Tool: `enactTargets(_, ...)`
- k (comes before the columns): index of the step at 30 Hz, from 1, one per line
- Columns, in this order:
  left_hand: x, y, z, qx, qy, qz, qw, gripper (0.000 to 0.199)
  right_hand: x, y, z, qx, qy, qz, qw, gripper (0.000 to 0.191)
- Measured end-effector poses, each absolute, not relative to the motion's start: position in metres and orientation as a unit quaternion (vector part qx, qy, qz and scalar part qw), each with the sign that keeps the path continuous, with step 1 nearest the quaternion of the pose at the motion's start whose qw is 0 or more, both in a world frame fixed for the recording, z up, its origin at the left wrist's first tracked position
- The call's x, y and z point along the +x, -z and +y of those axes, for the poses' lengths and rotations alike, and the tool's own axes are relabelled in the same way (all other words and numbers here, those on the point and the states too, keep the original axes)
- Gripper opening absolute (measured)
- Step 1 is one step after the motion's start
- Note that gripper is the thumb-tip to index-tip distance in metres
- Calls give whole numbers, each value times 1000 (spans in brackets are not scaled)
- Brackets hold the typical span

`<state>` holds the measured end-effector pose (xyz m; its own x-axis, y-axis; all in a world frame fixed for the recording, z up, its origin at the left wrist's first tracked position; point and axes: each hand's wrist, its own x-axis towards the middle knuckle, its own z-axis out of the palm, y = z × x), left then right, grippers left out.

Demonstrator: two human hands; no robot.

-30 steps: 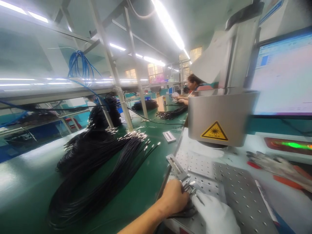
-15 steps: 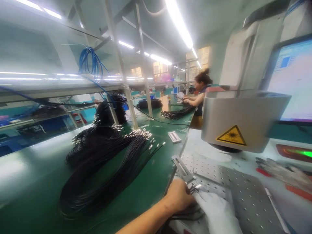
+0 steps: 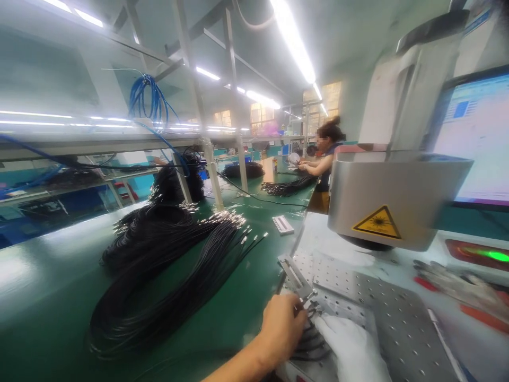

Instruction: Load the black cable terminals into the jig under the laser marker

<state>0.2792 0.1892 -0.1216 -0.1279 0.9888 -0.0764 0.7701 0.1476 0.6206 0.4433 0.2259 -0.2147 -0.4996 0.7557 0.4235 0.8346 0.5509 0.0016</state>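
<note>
My bare left hand (image 3: 283,322) is curled at the left edge of the perforated metal plate (image 3: 401,318), closed around a black cable mostly hidden by its fingers. Close beside it, my right hand (image 3: 352,342) wears a white glove; its fingertips press together at the ends of several black cables (image 3: 312,342). These cables bend down between the hands. Just beyond the fingers lies a slotted metal fixture (image 3: 295,277). A large bundle of black cables (image 3: 159,297) with shiny metal ends loops over the green bench (image 3: 234,302) to my left.
A laser marking head (image 3: 397,196) with a yellow warning triangle hangs over the plate. Grey-and-red gloves (image 3: 457,289) and a white pen-like stick (image 3: 447,339) lie at right, beneath a monitor (image 3: 477,132). Farther back, a co-worker (image 3: 328,154) sits beside more cables. A slotted block (image 3: 282,225) rests on the bench.
My left hand has shifted slightly left and back from the cable ends, uncovering more black cables between the hands. My gloved right hand stays in nearly the same place.
</note>
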Motion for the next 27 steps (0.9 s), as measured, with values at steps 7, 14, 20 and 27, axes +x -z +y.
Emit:
enactTargets(7, 288, 117, 186, 636, -98, 747, 164, 25, 447, 219, 225, -439, 116, -870, 195, 54)
enactTargets(14, 292, 114, 189, 646, -70, 740, 176, 26, 446, 217, 223, -438, 124, -869, 196, 48)
enactTargets(20, 289, 114, 195, 642, -76, 737, 197, 26, 451, 218, 222, -399, 153, -885, 182, 54)
enactTargets(27, 288, 119, 199, 638, -103, 730, 223, 18, 445, 197, 222, -390, 193, -882, 180, 51)
